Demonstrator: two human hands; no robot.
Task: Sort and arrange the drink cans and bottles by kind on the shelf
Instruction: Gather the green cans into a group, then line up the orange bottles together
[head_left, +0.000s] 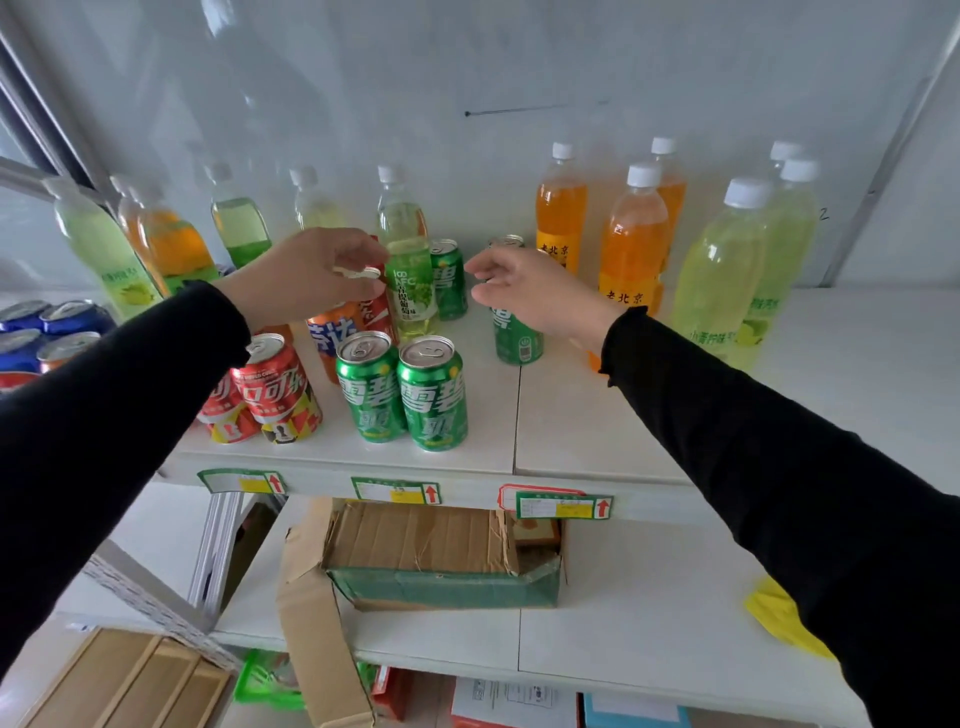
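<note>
White shelf (571, 436) across mid-frame, front edge running from lower left toward right, price tags (563, 505) stuck along it. Bare shelf surface open at centre right, in front of the tall bottles, and wide open toward the far right edge. Crowded at left: blue cans (57, 325) at the left edge, two red cans (275, 387) near the front, a pair of green cans (402, 392) side by side and touching, just right of the red ones. Orange can (332, 330) behind those, partly hidden by the left wrist. White wall closing off the back; row of pale green and orange bottles (171, 244) along it at upper left. Orange bottles (631, 244) and pale yellow-green bottles (722, 270) grouped at upper right.

Left hand (306, 273) at frame centre, over the rim of a red can (382, 312) standing just left of a grape-label bottle (413, 265). Fingers curled down, fingertips pinched on the can's top edge; firm grasp or mere touch, cannot tell. Another green can (449, 280) right behind that bottle.

Right hand (524, 288) just right of centre, loosely open, fingers spread and pointing left, holding nothing. Lone green can (517, 335) directly below its palm, partly covered; contact not clear. Silver can top (506, 240) showing just above the fingers.

Below, lower shelf with an opened cardboard box (426, 551) at bottom centre.
</note>
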